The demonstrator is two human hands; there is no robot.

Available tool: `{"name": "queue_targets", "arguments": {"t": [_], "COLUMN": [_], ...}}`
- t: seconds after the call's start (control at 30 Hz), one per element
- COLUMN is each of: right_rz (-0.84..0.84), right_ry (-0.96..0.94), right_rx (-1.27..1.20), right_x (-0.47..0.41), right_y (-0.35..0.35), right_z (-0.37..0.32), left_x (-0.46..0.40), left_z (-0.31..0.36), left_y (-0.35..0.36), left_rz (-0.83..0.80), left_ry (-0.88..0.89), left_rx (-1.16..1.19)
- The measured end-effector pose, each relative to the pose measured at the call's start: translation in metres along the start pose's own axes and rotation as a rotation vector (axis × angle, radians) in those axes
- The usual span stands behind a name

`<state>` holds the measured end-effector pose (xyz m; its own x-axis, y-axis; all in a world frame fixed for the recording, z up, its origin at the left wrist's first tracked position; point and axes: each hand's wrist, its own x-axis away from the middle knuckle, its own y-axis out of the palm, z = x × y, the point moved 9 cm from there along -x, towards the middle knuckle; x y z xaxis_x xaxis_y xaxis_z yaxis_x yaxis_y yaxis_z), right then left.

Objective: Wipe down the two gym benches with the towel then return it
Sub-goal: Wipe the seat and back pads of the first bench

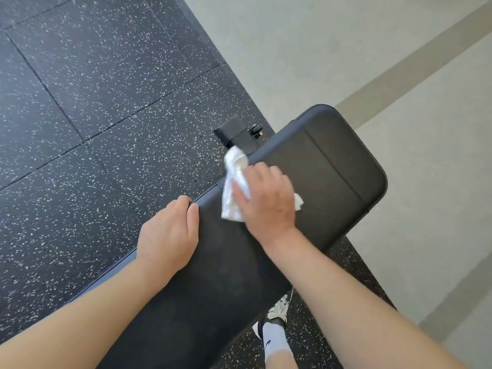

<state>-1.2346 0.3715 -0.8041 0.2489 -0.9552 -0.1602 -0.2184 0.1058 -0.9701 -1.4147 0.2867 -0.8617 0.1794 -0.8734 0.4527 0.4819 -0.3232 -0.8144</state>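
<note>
A black padded gym bench (266,235) runs diagonally through the view, from 7 o'clock up to its rounded end at about 2 o'clock. The white towel (234,179), crumpled, lies on the pad close to its far-left edge, slightly above the centre of the view, with one bunched end sticking out towards 11 o'clock and a small corner showing at 3 o'clock of the hand. The right hand (266,198) lies palm-down on top of the towel, fingers loosely spread and pressing it flat onto the pad rather than curled round it. The left hand (170,235) sits at 9 o'clock of the right one, just beside it but not touching, draped over the bench's left edge; its fingers bend down over the rim, and their tips are hidden, so how tightly they hold cannot be told.

At 12 o'clock of the towel, a black frame foot (231,131) with a small knob (257,129) juts out from under the pad onto the floor. Dark speckled rubber tiles (93,102) fill the left half of the view, from 8 to 12 o'clock. A pale smooth floor (292,49) with a darker beige stripe (412,70) covers the right side, from 12 to 4 o'clock. At 5 o'clock, just right of the bench, a foot in a white shoe (279,308) and a white sock (273,339) with a dark logo stands on the rubber, partly hidden by the right forearm
</note>
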Motion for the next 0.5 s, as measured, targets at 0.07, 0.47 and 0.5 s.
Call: {"name": "queue_targets", "arguments": {"t": [0.07,0.47,0.5], "right_rz": [-0.039,0.038,0.06], "right_ry": [-0.15,-0.628,-0.565], "right_rx": [-0.072,-0.029,-0.009], "right_x": [0.031,0.071,0.048], "right_y": [0.005,-0.007,-0.005], "right_z": [-0.056,-0.074,-0.073], "left_x": [0.004,0.052,0.053], "left_z": [-0.016,-0.071,-0.071], "left_y": [0.0,-0.012,-0.012], "left_rz": [-0.018,-0.028,-0.021], "left_ry": [-0.047,-0.053,-0.053], "left_rx": [0.029,-0.041,-0.043]}}
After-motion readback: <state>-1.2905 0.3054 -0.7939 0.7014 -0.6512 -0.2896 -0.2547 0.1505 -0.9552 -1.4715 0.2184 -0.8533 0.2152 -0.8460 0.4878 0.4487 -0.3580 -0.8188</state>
